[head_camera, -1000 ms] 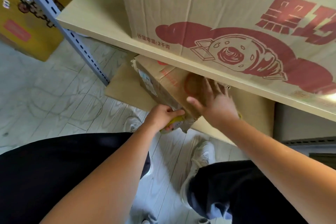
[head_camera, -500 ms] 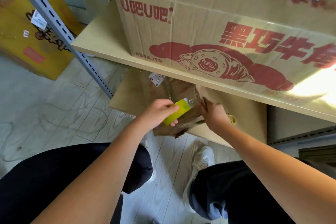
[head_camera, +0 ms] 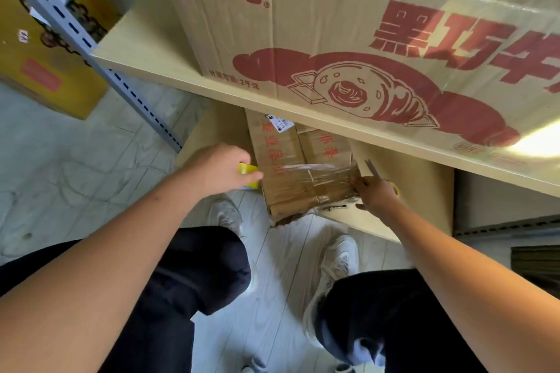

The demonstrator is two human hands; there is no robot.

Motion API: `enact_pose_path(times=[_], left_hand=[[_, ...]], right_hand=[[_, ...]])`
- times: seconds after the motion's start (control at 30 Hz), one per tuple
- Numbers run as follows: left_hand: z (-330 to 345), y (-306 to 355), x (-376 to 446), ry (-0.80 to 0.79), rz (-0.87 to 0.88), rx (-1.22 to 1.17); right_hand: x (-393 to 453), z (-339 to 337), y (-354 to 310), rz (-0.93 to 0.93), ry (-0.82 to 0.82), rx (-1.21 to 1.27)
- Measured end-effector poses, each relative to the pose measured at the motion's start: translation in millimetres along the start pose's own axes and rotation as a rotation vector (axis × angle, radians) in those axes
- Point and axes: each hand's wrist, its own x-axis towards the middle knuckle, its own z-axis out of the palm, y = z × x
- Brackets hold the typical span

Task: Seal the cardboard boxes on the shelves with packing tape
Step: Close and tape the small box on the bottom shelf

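Between the two hands, on the low shelf (head_camera: 409,185), lies a small box (head_camera: 291,172) with a clear tape strip (head_camera: 309,167) stretched across its top. The left hand (head_camera: 218,169) curls round a yellow tape roll (head_camera: 250,174) just left of the box. The right hand (head_camera: 374,194) pinches the tape end at the box's right edge. Above both, an upper shelf (head_camera: 145,48) carries a big printed box (head_camera: 348,33). Pale plank floor (head_camera: 75,166) lies below; a yellow carton (head_camera: 45,70) stands far left, behind a grey upright (head_camera: 91,48).

Brown boxes, red print

Yellow-green tape roll (head_camera: 249,173) in the left hand (head_camera: 222,168); beside it, a brown box (head_camera: 298,172) lettered red; above, a tan carton (head_camera: 363,39) bearing a red croissant.
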Motion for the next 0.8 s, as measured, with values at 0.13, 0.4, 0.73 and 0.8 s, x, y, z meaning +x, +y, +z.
enact_pose_path(times=[0.13,0.4,0.73,0.8], left_hand=[[35.7,-24.1,2.1,-0.073,-0.145,0.107],[114.9,-34.0,28.6,-0.127,-0.239,-0.423],[108.2,-25.2,5.7,-0.293,-0.338,-0.874],[92.0,-31.4,-3.8,-0.286,-0.325,-0.840]], right_hand=[[3.3,1.7,-2.1,0.026,-0.001,-0.034],[-18.3,18.6,-18.9,-0.145,0.266,-0.608],[-52.7,134.1,-58.6,-0.325,0.114,-0.892],[-58.7,112.9,-76.6,-0.324,0.069,-0.871]])
